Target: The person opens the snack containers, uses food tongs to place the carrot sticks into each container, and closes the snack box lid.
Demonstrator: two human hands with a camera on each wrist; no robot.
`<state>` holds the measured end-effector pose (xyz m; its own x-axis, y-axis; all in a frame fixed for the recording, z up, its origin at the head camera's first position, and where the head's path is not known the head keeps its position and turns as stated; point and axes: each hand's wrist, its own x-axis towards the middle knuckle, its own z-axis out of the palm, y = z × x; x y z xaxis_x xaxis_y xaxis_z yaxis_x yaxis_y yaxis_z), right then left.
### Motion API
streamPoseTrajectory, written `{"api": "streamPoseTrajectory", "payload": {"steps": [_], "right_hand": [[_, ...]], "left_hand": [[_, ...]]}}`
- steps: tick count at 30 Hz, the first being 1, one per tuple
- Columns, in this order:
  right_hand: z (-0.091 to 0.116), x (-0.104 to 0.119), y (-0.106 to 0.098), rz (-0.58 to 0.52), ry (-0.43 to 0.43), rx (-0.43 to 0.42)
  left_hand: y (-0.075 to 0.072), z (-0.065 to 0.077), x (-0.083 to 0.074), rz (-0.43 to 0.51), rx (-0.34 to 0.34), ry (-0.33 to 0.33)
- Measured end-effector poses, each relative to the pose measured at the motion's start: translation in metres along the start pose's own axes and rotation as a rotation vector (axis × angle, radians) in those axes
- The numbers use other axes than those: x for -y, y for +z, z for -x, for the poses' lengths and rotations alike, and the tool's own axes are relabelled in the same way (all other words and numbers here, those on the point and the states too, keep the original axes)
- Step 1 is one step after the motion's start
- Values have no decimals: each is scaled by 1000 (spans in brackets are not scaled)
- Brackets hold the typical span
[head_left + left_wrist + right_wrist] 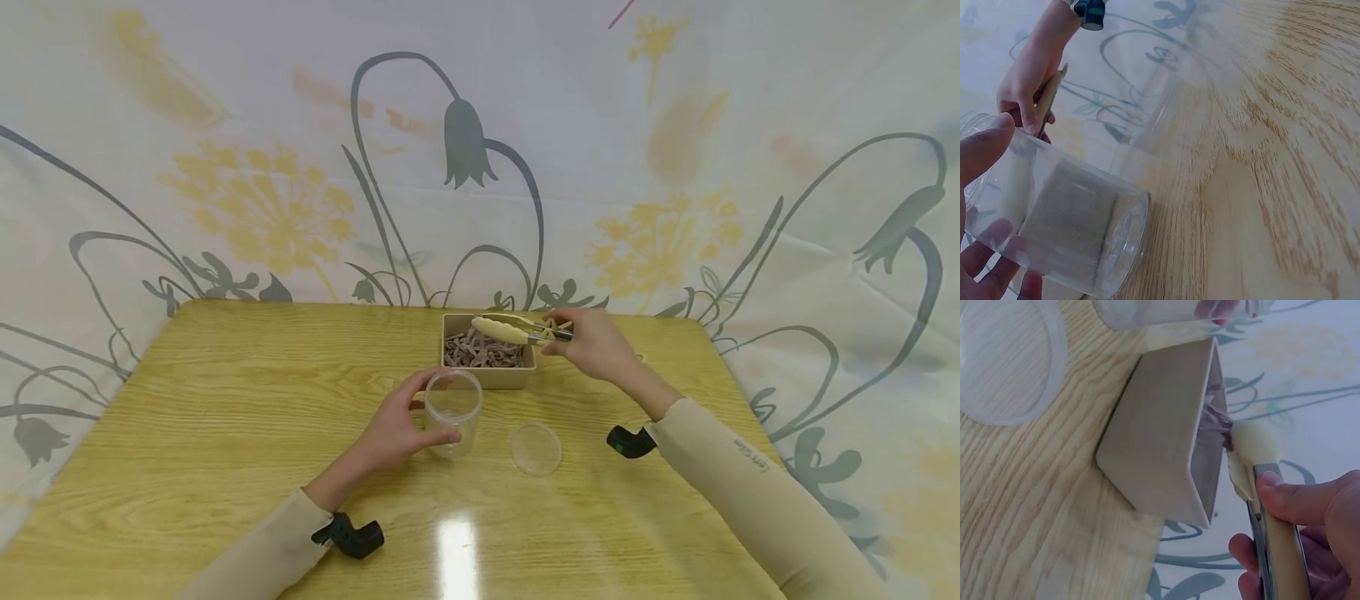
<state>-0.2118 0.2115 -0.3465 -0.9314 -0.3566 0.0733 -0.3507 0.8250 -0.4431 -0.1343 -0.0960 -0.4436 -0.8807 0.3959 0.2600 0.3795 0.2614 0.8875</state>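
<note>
My left hand [393, 429] grips a clear plastic jar [453, 421] around its side, thumb in front and fingers behind. The jar has no lid on and nothing shows inside it. With my right hand [596, 343] I hold tongs [501, 331] with cream tips and metal arms. They reach over a beige rectangular box [495, 379] holding many greyish-brown strips [480, 352]. In the right wrist view, some strips [1215, 419] rise from the box to the tongs' tips [1255, 442]; whether they are pinched is unclear.
A round clear lid [536, 450] lies flat on the wooden table [262, 400], right of the jar and in front of the box. Behind the table hangs a flower-printed cloth [300, 150]. Black camera mounts [352, 537] sit at both wrists.
</note>
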Motion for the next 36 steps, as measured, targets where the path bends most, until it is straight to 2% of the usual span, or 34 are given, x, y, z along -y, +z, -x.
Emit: {"api": "streamPoseTrajectory", "payload": {"steps": [13, 21, 29, 36], "right_hand": [[8, -4, -8, -74, 26, -56], [11, -1, -23, -117, -1, -114], [21, 8, -38, -141, 8, -142], [39, 21, -36, -159, -54, -133]], "left_hand": [[3, 0, -1, -2, -27, -19], [4, -4, -3, -11, -48, -21], [5, -9, -3, 7, -71, -37], [4, -10, -1, 22, -91, -49]]}}
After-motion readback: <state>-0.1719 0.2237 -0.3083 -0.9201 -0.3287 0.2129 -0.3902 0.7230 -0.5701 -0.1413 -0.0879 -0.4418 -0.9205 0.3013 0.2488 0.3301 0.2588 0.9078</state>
